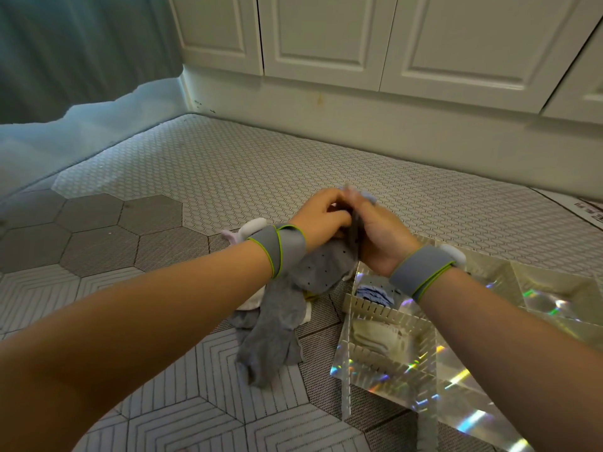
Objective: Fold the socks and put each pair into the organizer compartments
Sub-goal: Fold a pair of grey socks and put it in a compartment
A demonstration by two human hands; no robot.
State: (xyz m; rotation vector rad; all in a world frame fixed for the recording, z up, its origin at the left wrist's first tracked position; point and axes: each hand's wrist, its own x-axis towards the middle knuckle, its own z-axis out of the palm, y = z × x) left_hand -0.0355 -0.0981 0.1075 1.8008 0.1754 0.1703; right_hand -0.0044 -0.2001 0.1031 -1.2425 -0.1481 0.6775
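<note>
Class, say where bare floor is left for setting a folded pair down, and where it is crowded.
Bare: honeycomb mat between the cabinets and the held grey sock; large hexagon tiles left of the sock pile. Crowded: the pile beside the organizer, with its two filled compartments.

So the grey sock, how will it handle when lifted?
Probably floppy: grey sock droops limp from left hand and right hand. Likely light: thin fabric, soft folds. Unlikely to roll; it holds no shape.

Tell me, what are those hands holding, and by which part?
The left hand and right hand both grip the grey socks by their upper end, bunched between them; the rest hangs down.
</note>
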